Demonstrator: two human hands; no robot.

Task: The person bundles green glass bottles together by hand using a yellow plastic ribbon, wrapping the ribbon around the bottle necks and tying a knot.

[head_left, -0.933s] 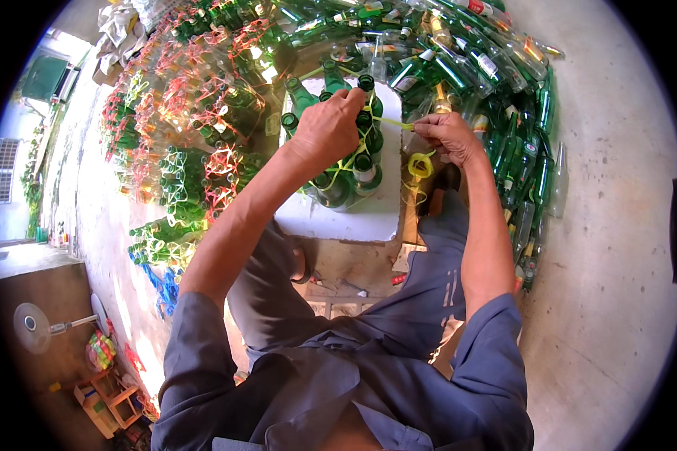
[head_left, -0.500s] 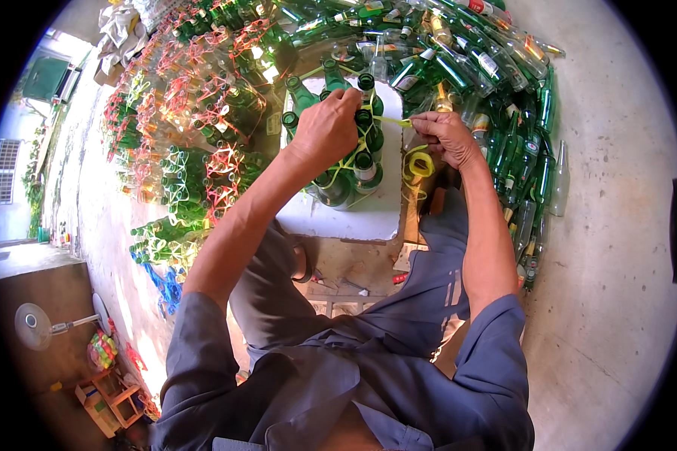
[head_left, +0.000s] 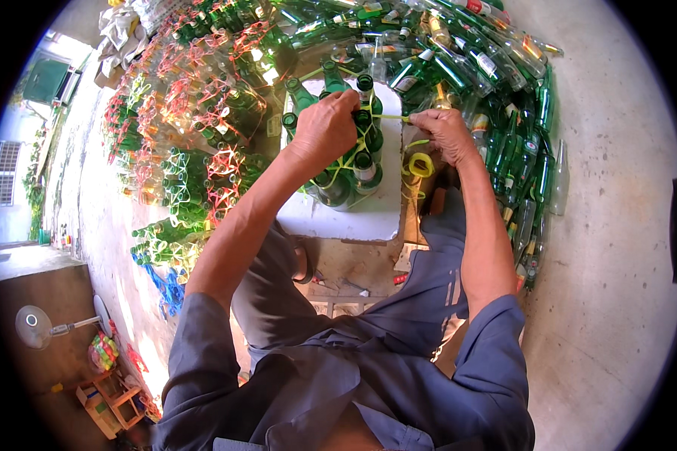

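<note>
Yellow-green strap (head_left: 391, 117): pinched in right hand (head_left: 445, 134). Green bottles (head_left: 335, 194): below curled left hand (head_left: 327, 129), its grip hidden; could be toppled by uneven pulling.

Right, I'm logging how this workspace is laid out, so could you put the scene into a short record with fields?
Work surface: white rectangular board
On it: upright green glass bottles with thin yellow-green strips looped among them
Left hand: over the bottles, fingertips hidden
Right hand: pinching a taut, flat yellow-green strip
Right of board: round yellow coil
Far side and right: heap of loose green and clear glass bottles
Lower left: round white fan
</note>
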